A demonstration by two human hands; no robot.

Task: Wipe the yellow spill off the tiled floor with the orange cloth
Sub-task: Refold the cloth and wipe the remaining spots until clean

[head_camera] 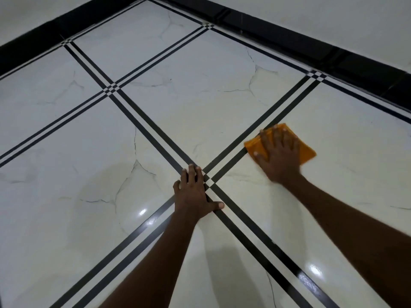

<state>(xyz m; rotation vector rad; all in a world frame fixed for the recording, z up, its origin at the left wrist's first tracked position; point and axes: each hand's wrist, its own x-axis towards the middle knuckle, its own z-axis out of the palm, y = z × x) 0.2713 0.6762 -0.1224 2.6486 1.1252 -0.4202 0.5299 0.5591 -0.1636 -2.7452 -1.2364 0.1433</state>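
Observation:
The orange cloth [307, 150] lies folded flat on the white marble-look tiled floor [200, 103], right of centre, beside a pair of black grout stripes. My right hand [278, 154] presses down on it with fingers spread and straight, covering most of the cloth. My left hand [195, 194] rests flat on the floor at the crossing of the black stripes, fingers spread, holding nothing. No yellow spill shows on the tiles around the cloth; anything under the cloth is hidden.
A black skirting band [333, 52] runs along the white walls at the top and right, meeting in the far corner. Glossy tiles reflect ceiling lights near my forearms.

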